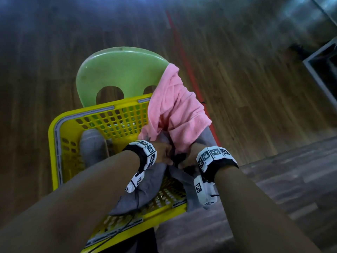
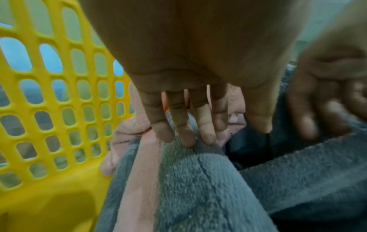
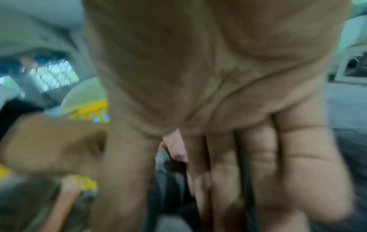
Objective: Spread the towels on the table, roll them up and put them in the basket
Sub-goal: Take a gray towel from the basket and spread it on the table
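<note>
Fingers (image 2: pixel 186 125) of left hand (image 1: pixel 161 152) straight, tips on grey towel (image 1: pixel 140 187); right hand (image 1: pixel 189 157) fingers extended beside. Pink towel (image 1: pixel 175 110) at 12 o'clock. One yellow basket (image 1: pixel 54 143); two loose towels, one grey roll (image 1: pixel 92 145).

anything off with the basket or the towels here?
Yes. The pink towel is unrolled and draped over the yellow basket's far right corner, spilling outside. A grey towel hangs loose over the near rim. Only one grey roll sits neatly inside.
</note>
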